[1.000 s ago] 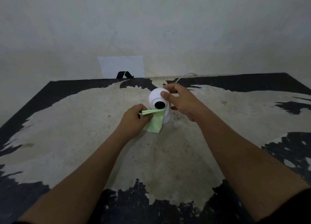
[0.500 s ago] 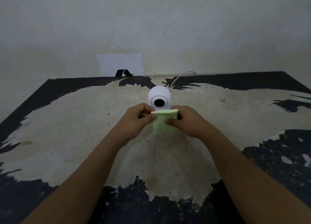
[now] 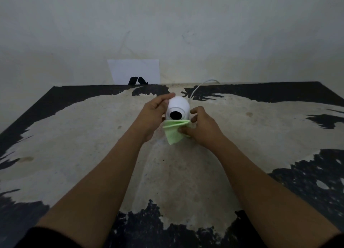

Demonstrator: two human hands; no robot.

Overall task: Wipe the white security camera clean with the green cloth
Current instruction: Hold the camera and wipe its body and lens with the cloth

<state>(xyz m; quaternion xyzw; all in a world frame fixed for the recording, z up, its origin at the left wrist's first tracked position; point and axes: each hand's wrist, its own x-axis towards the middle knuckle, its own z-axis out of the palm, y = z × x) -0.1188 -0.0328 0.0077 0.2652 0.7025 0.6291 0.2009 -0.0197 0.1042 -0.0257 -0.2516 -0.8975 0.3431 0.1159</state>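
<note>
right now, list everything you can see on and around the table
security camera: one, white with a black lens, standing near the table's far middle
cloth: one, light green, folded, held against the camera's base below the lens
cable: one, white, running from behind the camera to the far edge
sheet of paper: one, white with a black mark, leaning on the wall behind the table
table: one, black top worn to beige
left hand: steadies the camera's head
right hand: grips the cloth
</note>
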